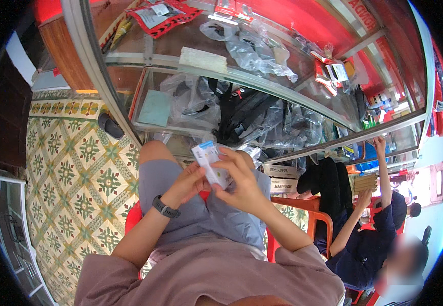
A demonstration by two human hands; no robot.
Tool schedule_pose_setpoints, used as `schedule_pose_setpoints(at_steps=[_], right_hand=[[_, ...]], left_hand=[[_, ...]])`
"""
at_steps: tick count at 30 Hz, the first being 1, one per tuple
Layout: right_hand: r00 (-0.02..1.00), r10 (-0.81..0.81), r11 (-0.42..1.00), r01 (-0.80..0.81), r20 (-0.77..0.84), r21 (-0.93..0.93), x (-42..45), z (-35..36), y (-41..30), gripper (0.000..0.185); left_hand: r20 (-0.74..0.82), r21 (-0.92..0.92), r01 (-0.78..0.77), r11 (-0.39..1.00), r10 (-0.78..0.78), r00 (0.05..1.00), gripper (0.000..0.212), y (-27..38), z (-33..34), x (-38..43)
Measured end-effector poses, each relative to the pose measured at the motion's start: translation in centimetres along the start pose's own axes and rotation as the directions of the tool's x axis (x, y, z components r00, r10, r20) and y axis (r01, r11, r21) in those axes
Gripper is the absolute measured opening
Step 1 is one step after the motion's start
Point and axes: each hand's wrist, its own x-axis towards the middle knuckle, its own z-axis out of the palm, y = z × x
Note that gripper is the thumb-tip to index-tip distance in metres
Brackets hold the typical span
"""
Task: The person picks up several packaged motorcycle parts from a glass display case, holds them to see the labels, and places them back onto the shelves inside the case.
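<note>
A small white cardboard box (210,164) with a blue end is held above my lap, tilted. My left hand (191,183) grips its lower left side, with a dark band on the wrist. Across its right side lie the fingers of my right hand (240,183), touching the front and the lower edge. Just beyond my knees, a glass display cabinet holds a black bag (240,111) with straps, clear plastic bags (190,97) and a pale green sheet (155,108).
Metal cabinet framing (343,143) runs close beyond my knees. Cartons (283,185) are stacked at the right, near an orange chair (320,214). A seated person (362,244) there reaches into the cabinet, one hand on a brown ridged object (364,183). A dark clog (110,126) lies on the tiled floor.
</note>
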Motion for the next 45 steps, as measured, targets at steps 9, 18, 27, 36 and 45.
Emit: schedule_pose_setpoints(at_steps=[9,18,27,36,45], right_hand=[[0.672,-0.287,0.674,-0.365,-0.683,-0.642,0.6,-20.0,6.0,0.018],[0.712,-0.081,0.399,-0.618,-0.698,-0.677,7.0,-27.1,15.8,0.041],[0.971,-0.209,0.655,0.048,-0.119,-0.755,27.0,-15.4,8.1,0.029],[0.97,-0.2,0.609,0.233,0.137,-0.758,37.1,-14.9,17.2,0.041],[0.963,-0.252,0.469,0.208,0.096,-0.858,36.8,-15.4,16.0,0.045]], left_hand=[[-0.131,-0.074,0.116,0.991,-0.125,0.984,0.049,0.9,0.2,0.5],[-0.234,-0.317,0.073,0.945,-0.152,0.96,0.04,0.8,-0.3,0.5],[-0.241,-0.353,0.056,0.934,-0.148,0.959,0.037,1.3,-1.3,0.3],[-0.262,-0.357,0.031,0.934,-0.132,0.956,0.037,1.4,-1.6,0.6],[-0.253,-0.336,0.067,0.939,-0.159,0.954,0.037,1.1,-1.3,0.7]])
